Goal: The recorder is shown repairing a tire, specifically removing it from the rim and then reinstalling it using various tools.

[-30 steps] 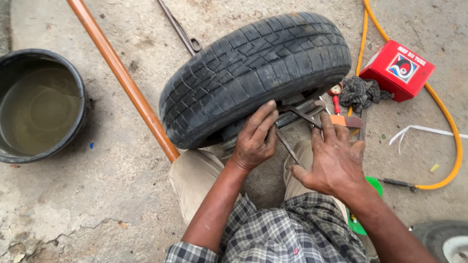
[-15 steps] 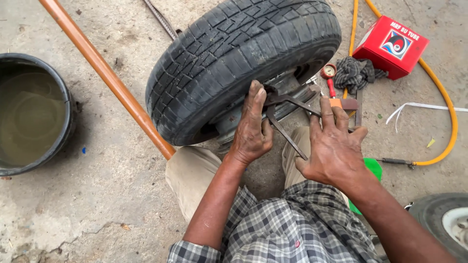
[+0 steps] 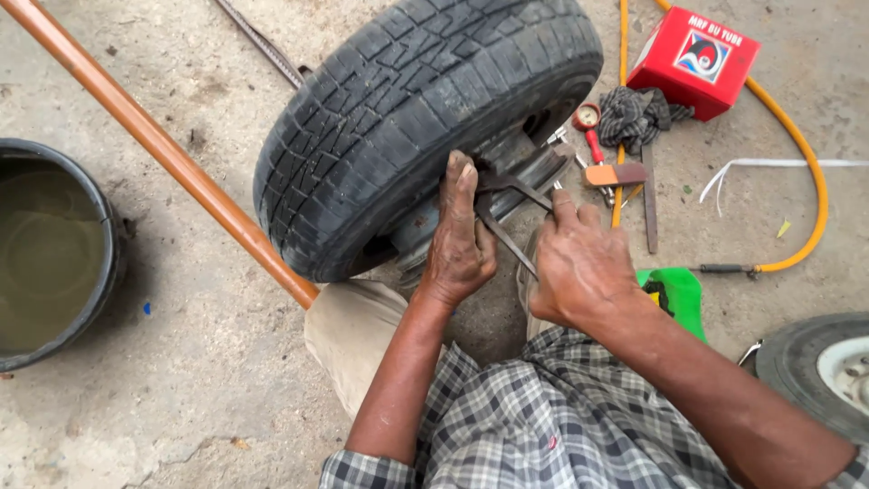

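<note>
Here the concrete floor (image 3: 181, 380) fills the view, and a black tyre on its rim (image 3: 416, 127) stands tilted at about 12 o'clock, its lower edge just beside the person's knee. From 10 o'clock a long orange pipe (image 3: 163, 149) slants down toward the centre and passes under the tyre's left side. At 9 o'clock sits a dark tub of murky water (image 3: 45, 254), well apart from the hands. A second wheel (image 3: 819, 367) shows partly at 4 o'clock.

A red box (image 3: 692, 59) lies at 1 o'clock, with an orange hose (image 3: 801, 154) curving round it — a dark rag (image 3: 634, 113) and a small red gauge (image 3: 588, 118) lie just beside.

The left hand (image 3: 457, 240) presses flat against the tyre's sidewall, fingers stretched upward, its grip released and touching rubber only. The right hand (image 3: 579, 263) has its grip clenched round the handles of metal pliers (image 3: 507, 204), whose working end reaches in at the rim near the left fingertips — what that end bites on cannot be told.
</note>
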